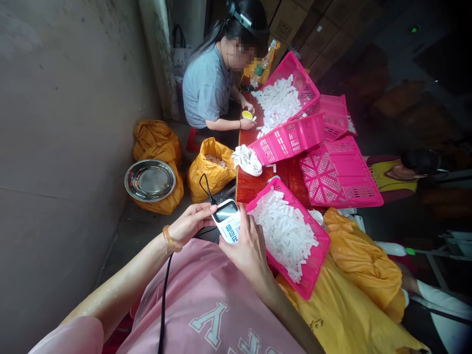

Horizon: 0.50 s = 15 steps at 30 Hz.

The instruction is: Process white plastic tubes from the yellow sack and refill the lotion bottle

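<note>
Gripping a white handheld electronic device (226,221) with both hands, right over the near edge of the red tabletop (254,189)! Left hand (190,225) closed on the upper end, fingertips pressed to the casing beside the dark screen (225,211); right hand (248,241) wrapped around the lower body, fingers curled over the blue-printed face. Light, stiff, smooth plastic by the look of it, probably a little slippery, so best held along the long sides, clear of the screen. Thin black cord (206,187) looping up from the top end. Just beside the right hand, a magenta plastic crate (303,209) heaped with small white rectangular pieces (283,231). Across the table, a seated co-worker's hand (246,123) next to a small yellow-lined cup (247,114), beside another loaded crate.
</note>
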### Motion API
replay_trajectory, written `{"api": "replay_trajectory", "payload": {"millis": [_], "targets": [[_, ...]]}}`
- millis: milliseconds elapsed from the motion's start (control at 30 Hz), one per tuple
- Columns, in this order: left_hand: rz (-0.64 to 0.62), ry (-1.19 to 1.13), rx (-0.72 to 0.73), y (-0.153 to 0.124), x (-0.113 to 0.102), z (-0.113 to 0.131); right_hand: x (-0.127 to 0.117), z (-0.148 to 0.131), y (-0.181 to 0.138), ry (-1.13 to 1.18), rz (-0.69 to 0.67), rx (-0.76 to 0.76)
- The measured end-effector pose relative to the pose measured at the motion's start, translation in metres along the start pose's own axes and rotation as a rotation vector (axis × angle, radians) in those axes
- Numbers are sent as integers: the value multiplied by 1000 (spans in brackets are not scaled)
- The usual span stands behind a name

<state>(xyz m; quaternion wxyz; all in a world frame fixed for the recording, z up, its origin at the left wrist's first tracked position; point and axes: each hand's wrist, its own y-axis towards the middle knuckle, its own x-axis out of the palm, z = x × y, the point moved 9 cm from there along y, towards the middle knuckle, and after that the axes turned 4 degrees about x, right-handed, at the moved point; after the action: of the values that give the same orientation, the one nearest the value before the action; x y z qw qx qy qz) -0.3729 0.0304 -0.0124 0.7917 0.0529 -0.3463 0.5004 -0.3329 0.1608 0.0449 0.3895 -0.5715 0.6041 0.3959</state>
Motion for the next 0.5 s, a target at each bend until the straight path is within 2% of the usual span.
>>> {"api": "replay_trajectory", "payload": {"millis": [133, 500], "targets": [[-128, 12, 42, -4, 11, 3, -1, 2, 2, 50, -7, 9], [-122, 98, 102, -9, 2, 10, 1, -5, 8, 50, -13, -17]]}}
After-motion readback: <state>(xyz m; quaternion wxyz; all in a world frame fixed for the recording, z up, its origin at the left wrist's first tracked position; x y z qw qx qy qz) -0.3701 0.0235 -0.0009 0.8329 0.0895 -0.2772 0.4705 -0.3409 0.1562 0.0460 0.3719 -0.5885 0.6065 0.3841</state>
